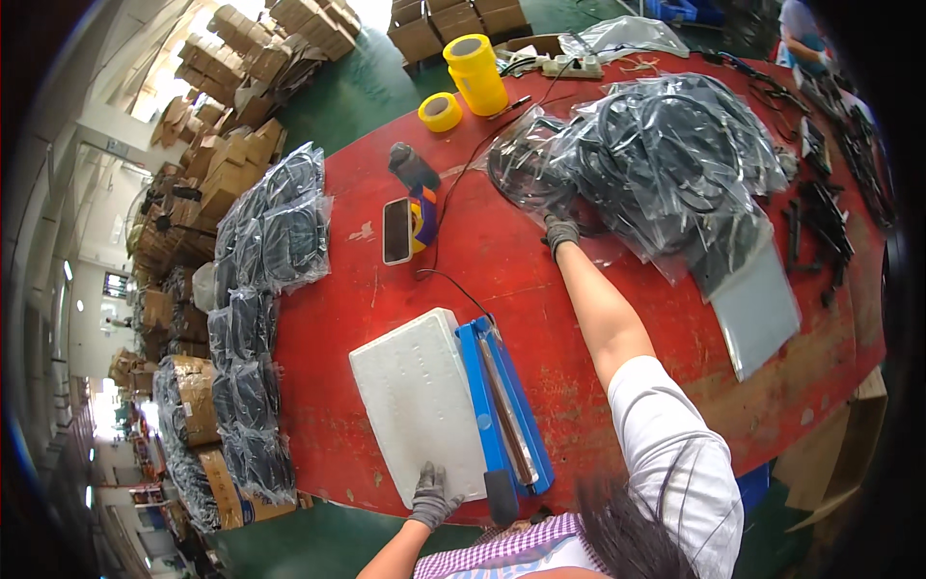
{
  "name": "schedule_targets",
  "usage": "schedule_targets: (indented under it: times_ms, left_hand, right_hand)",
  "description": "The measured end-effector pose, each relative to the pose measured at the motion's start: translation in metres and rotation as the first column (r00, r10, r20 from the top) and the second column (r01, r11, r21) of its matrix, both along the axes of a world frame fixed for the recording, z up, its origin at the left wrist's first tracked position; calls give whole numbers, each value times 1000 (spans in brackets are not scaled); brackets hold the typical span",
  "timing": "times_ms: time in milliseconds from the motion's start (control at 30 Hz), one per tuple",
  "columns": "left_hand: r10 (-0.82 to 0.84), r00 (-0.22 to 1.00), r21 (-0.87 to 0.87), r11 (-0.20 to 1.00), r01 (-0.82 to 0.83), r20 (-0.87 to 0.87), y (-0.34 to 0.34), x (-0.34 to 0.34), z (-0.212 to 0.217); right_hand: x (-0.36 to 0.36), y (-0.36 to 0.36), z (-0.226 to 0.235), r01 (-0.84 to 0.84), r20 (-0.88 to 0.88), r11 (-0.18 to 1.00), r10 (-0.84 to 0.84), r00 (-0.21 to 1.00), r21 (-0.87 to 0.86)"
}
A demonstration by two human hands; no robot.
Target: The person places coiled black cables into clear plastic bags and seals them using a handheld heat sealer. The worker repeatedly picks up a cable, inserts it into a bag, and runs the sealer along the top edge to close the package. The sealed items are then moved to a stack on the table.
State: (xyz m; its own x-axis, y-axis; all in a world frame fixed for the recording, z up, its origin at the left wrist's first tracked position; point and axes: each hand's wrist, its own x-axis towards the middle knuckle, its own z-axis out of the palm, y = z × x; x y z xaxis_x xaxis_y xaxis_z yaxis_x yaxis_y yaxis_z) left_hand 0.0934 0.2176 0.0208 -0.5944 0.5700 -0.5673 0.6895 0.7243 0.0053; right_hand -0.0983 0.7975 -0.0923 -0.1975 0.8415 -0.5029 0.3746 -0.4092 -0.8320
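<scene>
My left hand [434, 497], in a grey glove, lies with its fingers stretched over the near end of a white foam block [415, 386]. Directly right of the block is a blue bag sealer [503, 415] with a black-tipped arm. My right arm reaches far forward across the table. Its gloved hand [560, 232] is closed at the near edge of a clear plastic bag [529, 174] with coiled black cable inside. Beside that bag rises a large heap of bagged black cables [666, 145]. Flat empty plastic bags [752, 309] stick out from under the heap.
On the red table [357, 299] are a phone [396, 232], a dark bottle [413, 166] and yellow tape rolls [476, 75]. Bagged goods [275, 232] line the left edge. Black parts [820, 222] lie far right. A thin cord [451, 193] crosses the table. Another person [805, 39] is at upper right.
</scene>
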Motion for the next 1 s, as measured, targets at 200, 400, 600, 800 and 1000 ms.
schedule_targets:
  times_ms: [200, 400, 600, 800, 1000]
  left_hand:
    - [98, 993, 48, 994, -102, 71, 11, -4, 4]
    - [132, 990, -17, 991, -131, 43, 12, 7, 4]
    - [108, 992, -8, 994, -108, 58, 17, 2, 0]
    - [116, 991, -69, 991, -112, 60, 5, 13, 8]
    - [164, 974, -16, 986, -163, 154, 10, -8, 2]
  right_hand:
    - [-22, 26, -25, 33, -316, 884, -202, 927, -467]
    - [65, -24, -6, -103, -47, 809, 159, 986, 578]
    - [165, -11, 10, -657, 741, 415, -66, 668, 629]
    - [117, 9, 4, -768, 807, 442, 147, 573, 464]
    - [106, 58, -55, -613, 559, 654, 333, 759, 443]
